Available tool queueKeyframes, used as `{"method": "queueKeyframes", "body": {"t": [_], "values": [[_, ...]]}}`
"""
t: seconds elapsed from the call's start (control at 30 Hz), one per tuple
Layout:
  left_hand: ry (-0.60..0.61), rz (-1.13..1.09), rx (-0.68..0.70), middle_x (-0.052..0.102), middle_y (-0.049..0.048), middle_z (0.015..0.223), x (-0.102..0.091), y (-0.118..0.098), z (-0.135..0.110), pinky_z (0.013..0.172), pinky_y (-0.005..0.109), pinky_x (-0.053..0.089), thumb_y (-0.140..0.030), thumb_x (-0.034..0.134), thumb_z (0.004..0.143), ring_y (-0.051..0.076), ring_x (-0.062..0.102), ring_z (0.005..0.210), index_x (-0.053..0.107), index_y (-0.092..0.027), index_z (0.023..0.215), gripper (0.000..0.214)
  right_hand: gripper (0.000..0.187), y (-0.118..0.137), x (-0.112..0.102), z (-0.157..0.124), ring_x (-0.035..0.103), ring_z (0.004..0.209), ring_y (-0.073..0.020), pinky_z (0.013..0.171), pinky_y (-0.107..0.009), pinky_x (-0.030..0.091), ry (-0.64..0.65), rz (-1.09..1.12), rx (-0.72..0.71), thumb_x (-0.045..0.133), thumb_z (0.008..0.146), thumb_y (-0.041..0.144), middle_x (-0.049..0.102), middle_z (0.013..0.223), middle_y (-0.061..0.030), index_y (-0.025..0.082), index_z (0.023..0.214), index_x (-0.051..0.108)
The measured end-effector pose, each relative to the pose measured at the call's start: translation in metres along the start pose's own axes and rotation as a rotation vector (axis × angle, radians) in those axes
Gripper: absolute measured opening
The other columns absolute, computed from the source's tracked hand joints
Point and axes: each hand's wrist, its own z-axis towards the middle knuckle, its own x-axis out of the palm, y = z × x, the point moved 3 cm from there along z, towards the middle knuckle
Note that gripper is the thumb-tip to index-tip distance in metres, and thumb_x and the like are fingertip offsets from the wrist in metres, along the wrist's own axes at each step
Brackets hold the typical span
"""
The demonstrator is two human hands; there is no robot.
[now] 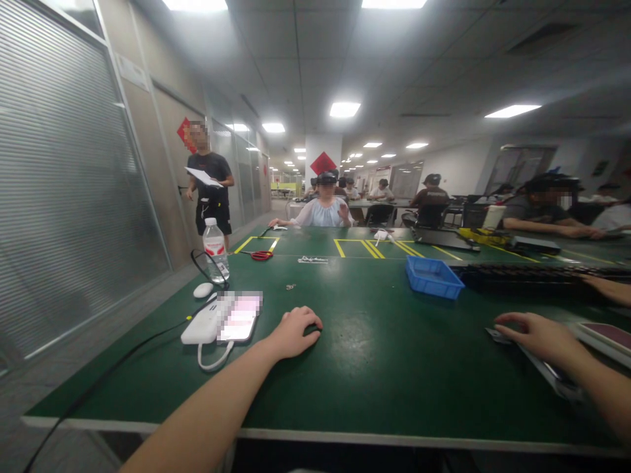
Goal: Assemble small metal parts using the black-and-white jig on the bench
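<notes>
My left hand (296,332) rests on the green table with nothing in it, its fingers loosely bent and the thumb apart. To its left lie a phone (241,318) with a blurred screen and a white box-like device (200,327) with a short white cable. My right hand (539,338) lies over a flat silvery thing (555,378), whose kind I cannot make out. The fingers are stretched out, with a gap by the thumb. Beyond my left hand are a small metallic piece (290,287) and a white cut-out strip (313,261).
A blue tray (434,279) stands right of centre, beside a long black rack (532,279). Red-handled scissors (261,255), a water bottle (215,253) and a black cable (128,355) are at left. A person (328,203) sits opposite; another's hand (608,286) reaches in at right.
</notes>
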Motion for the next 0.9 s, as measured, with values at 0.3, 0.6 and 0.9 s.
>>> {"method": "queueKeyframes", "body": {"t": [0.3,0.6,0.9], "values": [[-0.001,0.003,0.006,0.056,0.0032,0.106,0.001,0.001,0.000,0.092,0.038,0.036,-0.031,0.052,0.082,0.021,0.049,0.104,0.061,-0.025,0.097,0.019,0.018,-0.007,0.018,0.020,0.064,0.082,-0.0282,0.067,-0.034,0.049,0.274,-0.021,-0.009,0.055,0.073,0.032,0.068,0.087,-0.0118,0.021,0.075,0.069],[0.017,0.017,-0.022,0.055,0.0037,0.109,-0.001,-0.002,-0.002,0.093,0.039,0.036,-0.030,0.052,0.082,0.022,0.048,0.106,0.061,-0.025,0.098,0.019,0.023,-0.015,0.024,0.023,0.063,0.084,-0.0273,0.070,-0.034,0.048,0.267,-0.072,-0.024,0.051,0.077,0.037,0.066,0.091,-0.0126,0.020,0.079,0.065],[0.014,0.011,-0.030,0.055,0.0034,0.109,-0.002,-0.004,-0.002,0.094,0.039,0.036,-0.031,0.052,0.081,0.022,0.048,0.105,0.061,-0.025,0.098,0.019,0.021,-0.016,0.025,0.025,0.064,0.080,-0.0289,0.067,-0.036,0.048,0.240,-0.040,-0.021,0.052,0.075,0.037,0.067,0.085,-0.0134,0.021,0.071,0.065]]}}
